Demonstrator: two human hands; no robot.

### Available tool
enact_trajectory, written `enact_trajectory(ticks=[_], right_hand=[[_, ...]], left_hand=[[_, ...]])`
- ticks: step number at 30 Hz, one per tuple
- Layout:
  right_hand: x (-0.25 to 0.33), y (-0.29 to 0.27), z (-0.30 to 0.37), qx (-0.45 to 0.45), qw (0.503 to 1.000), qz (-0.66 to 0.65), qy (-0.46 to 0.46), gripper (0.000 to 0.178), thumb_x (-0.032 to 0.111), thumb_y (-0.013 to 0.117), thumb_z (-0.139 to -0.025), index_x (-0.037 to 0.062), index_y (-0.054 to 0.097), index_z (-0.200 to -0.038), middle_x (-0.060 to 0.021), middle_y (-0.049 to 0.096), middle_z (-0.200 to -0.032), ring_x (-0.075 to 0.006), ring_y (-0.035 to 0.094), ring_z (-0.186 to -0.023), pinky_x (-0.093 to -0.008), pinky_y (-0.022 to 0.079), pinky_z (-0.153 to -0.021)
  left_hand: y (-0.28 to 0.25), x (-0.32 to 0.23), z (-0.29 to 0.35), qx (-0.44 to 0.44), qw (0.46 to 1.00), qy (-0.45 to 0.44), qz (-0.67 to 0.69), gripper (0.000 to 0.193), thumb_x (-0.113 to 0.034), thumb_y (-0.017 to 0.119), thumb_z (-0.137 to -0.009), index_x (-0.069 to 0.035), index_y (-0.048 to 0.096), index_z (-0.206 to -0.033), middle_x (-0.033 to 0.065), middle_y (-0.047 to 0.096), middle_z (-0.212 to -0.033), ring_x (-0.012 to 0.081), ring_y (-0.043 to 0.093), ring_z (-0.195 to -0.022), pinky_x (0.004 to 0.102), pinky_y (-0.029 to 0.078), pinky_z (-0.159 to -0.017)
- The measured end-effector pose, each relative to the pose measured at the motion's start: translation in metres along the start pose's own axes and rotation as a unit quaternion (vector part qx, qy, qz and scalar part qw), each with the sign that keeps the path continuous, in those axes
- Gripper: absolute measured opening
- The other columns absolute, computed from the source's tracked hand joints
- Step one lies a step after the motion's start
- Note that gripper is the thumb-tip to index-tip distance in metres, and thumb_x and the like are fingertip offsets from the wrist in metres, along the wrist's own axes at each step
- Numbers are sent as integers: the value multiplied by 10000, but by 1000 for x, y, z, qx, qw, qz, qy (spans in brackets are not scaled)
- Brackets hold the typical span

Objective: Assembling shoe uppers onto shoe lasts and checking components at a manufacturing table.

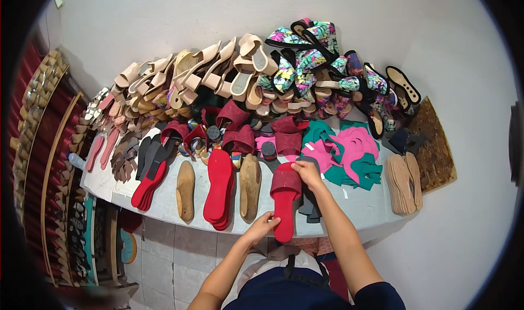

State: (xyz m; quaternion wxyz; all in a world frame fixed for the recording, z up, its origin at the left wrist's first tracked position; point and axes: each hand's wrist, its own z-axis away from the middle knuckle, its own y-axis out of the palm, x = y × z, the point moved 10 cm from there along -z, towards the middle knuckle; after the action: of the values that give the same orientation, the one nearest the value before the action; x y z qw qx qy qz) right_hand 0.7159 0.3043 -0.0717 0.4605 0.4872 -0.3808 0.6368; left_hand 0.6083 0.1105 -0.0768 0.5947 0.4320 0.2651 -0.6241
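A red slipper [284, 217] with a broad, textured dark red strap is held between my two hands at the table's front edge. My left hand [262, 226] pinches the left side of its heel end. Up at the toe end, my right hand [308, 173] grips the slipper beside the strap, some of its fingers hidden underneath. Just left lies a worn wooden shoe last [250, 187], then a stack of red insoles [219, 184] and a second wooden last [185, 191]. Dark grey sole pieces [309, 207] lie partly hidden behind the slipper and my right hand.
Heaped beige sandals [243, 83] and patterned wedge sandals [305, 61] line the table's back. Pink cut pieces [355, 146] and green ones [357, 177] lie right, near stacked tan soles [401, 187]. More red insoles [146, 192] lie left. Shelves of lasts [34, 119] stand far left.
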Motion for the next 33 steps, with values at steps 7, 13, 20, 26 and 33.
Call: enact_trajectory(ticks=[7,13,20,26,33], right_hand=[[5,-9,-32,-41,999,20,0,258,178,579,-802,-25,609,-958,-52,621,-838,-117,554,-752,-240,428,-679],[-2,-10,-30,-53,996,71,-10,296,210,584,-798,-17,599,-988,-83,627,-883,-139,563,-793,-258,426,-714],[-10,-9,-32,-49,992,102,-53,252,221,564,-796,16,617,-933,-135,628,-830,-197,588,-779,-289,424,-702],[0,-6,-28,-52,968,230,-82,289,271,550,-791,21,614,-924,-201,597,-868,-331,572,-838,-355,433,-717],[22,-4,-1,-151,923,313,-163,262,219,512,-816,19,605,-957,-237,566,-958,-342,551,-896,-379,427,-772]], left_hand=[[-5,-6,-3,-3,999,-14,40,341,-152,556,-825,16,496,-1116,36,564,-993,98,516,-875,216,405,-768],[-27,15,-12,-103,994,-1,43,309,-143,569,-817,25,525,-1072,44,581,-940,93,528,-820,215,416,-723],[-31,13,-10,-199,971,19,-131,231,-130,589,-797,29,590,-966,56,619,-789,96,560,-714,229,446,-654],[-27,-15,1,-232,935,55,-263,258,-145,603,-755,43,591,-931,182,607,-809,243,603,-697,316,465,-633],[-21,-25,4,-235,921,55,-305,250,-153,598,-752,47,595,-902,194,604,-812,289,600,-716,339,466,-652]])
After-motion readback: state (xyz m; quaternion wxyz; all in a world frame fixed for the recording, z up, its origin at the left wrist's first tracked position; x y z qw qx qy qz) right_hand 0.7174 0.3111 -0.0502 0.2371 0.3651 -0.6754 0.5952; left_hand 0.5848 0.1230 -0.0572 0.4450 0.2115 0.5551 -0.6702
